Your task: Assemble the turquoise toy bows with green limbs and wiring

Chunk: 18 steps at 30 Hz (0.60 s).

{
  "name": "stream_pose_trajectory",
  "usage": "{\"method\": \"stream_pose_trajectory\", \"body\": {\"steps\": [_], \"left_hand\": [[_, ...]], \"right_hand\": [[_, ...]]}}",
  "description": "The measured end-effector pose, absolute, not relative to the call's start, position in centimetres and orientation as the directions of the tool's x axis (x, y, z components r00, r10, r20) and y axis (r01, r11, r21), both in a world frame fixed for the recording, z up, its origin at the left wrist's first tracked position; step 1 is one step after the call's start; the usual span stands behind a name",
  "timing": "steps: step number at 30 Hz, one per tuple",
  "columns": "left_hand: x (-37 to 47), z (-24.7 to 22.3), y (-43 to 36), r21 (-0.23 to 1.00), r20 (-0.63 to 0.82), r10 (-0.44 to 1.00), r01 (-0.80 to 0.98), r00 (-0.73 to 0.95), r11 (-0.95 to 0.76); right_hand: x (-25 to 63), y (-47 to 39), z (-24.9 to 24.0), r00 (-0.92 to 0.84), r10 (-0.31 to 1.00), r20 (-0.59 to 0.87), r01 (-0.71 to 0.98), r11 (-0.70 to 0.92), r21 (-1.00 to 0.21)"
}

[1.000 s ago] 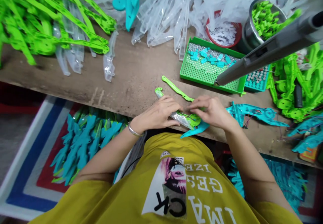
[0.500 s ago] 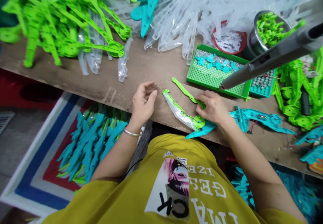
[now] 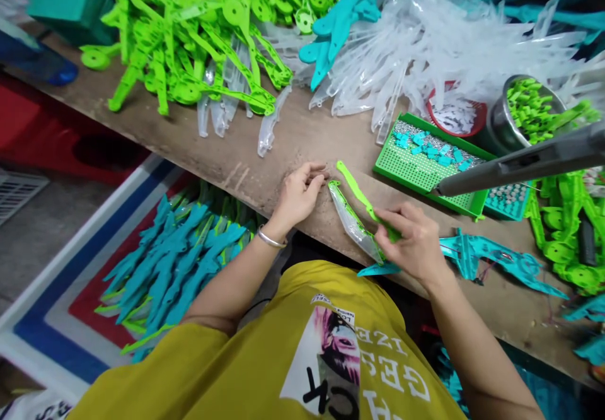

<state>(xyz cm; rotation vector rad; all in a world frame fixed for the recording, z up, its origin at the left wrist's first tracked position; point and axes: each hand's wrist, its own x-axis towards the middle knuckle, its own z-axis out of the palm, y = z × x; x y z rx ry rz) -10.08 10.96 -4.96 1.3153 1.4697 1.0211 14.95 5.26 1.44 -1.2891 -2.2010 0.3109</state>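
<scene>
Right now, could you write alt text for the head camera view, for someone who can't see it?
A person's right-hand grip holds the near end of a thin green strip, beside a clear-and-green part on a workbench; the left-hand grip looks empty. Heaps of green parts and clear parts lie beyond.

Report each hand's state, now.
Left hand: loosely open, nothing visible in it.
Right hand: closed on the near end of the narrow green piece.

left hand (image 3: 299, 194) loosely curled, right hand (image 3: 412, 241) pinching, forearms (image 3: 236, 278) reaching forward
</scene>
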Motion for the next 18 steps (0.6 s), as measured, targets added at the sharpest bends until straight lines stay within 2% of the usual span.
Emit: {"method": "stream_pose_trajectory", "body": {"steps": [12,18], "left_hand": [[-9.6,-3.6,11.8,0.892,-0.066,0.998,0.449,0.016,0.052],[-9.6,-3.6,11.9,0.901,-0.086,0.996,0.429,0.023,0.068]], "right_hand": [[13.8,2.4,0.1,-0.401,0.892,0.209,0.773,0.452,-0.446],[13.3,2.6,0.5,-0.41,0.894,0.182,0.783,0.447,-0.432]]}}
